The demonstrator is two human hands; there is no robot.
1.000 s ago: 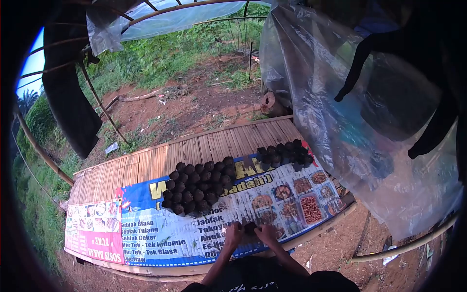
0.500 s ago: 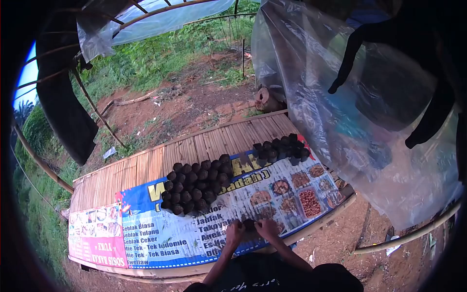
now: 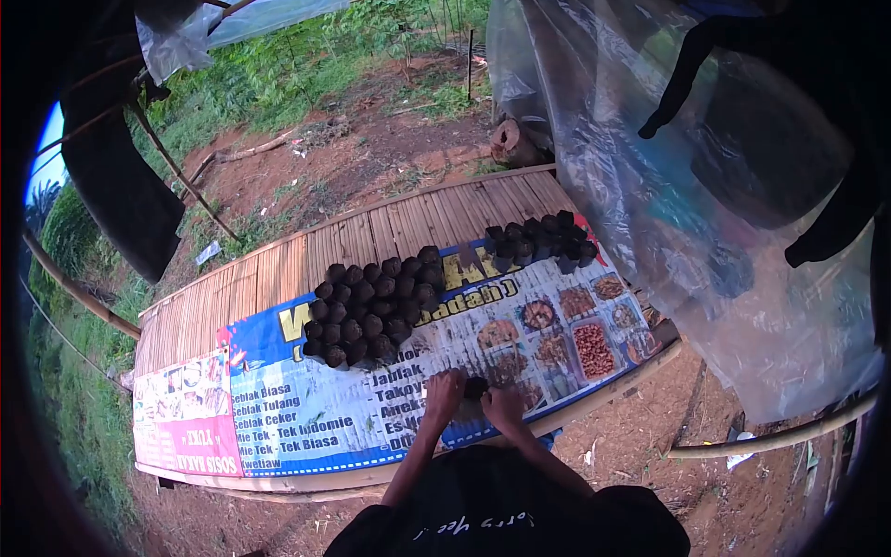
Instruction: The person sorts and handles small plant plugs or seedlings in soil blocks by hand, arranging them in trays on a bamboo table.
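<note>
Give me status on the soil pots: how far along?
Done: a large cluster of filled dark pots and a smaller cluster stand on the printed banner. In hand: both hands, left and right, close around one more small dark pot. How many remain can't be seen.

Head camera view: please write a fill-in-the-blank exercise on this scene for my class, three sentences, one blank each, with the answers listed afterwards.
1. The left hand and right hand both hold one small dark ____ between them.
2. The printed banner lies on a slatted ____ platform.
3. The larger cluster of pots stands to the ____ of the smaller cluster.

Missing words: pot; bamboo; left
</note>
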